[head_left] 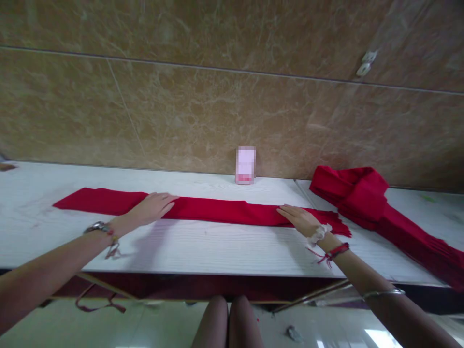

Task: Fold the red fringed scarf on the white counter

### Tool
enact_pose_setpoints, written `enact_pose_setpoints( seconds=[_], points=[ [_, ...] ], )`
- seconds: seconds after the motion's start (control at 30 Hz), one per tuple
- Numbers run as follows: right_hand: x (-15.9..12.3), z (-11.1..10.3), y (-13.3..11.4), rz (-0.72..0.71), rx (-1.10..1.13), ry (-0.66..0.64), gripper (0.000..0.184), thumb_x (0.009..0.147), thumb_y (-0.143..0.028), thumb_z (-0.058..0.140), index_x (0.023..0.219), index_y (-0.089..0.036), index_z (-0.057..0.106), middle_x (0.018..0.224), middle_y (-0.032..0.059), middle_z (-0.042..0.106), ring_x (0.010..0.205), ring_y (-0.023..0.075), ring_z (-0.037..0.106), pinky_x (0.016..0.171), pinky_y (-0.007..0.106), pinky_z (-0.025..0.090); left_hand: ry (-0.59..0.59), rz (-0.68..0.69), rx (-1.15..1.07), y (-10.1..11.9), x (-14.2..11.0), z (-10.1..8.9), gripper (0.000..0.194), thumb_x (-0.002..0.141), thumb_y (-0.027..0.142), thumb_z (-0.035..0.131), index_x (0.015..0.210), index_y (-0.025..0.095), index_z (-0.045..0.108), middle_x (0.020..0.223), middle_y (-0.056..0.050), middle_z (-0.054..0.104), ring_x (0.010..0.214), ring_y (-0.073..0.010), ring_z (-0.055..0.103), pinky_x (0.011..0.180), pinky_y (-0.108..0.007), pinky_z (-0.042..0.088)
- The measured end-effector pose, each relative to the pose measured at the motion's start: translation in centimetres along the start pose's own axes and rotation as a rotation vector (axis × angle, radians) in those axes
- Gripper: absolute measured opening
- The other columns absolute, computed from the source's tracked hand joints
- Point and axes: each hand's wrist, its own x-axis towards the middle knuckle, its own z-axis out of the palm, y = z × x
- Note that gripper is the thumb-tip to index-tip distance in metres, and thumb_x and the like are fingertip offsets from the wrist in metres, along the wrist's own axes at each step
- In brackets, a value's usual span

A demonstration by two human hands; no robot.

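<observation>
A long red scarf [217,210] lies stretched flat along the white table [203,246], its fringed end at the right. My left hand [152,208] rests palm down on the scarf left of its middle, fingers stretched out together. My right hand [300,220] lies flat on the scarf near the fringed right end, fingers extended. Neither hand grips the cloth. My left wrist bears a watch and a bracelet, and my right wrist a red string.
A second red scarf [362,198] lies bunched at the back right and trails toward the table's right edge. A small pink card [245,165] stands against the marble wall [217,106]. My knees show below the table's front edge.
</observation>
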Motion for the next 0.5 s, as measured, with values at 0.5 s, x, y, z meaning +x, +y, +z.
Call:
enact_pose_setpoints(
  seconds=[0.5],
  points=[
    [-3.8, 2.1, 2.1, 0.162, 0.044, -0.091, 0.054, 0.074, 0.001, 0.03, 0.121, -0.018, 0.048, 0.121, 0.0089, 0.053, 0.114, 0.021, 0.045, 0.091, 0.042, 0.041, -0.139, 0.273, -0.102, 9.9, 5.8, 1.3, 0.043, 0.091, 0.037, 0.027, 0.133, 0.034, 0.023, 0.142, 0.0, 0.019, 0.129, -0.0222, 0.015, 0.1, -0.047, 0.015]
  ],
)
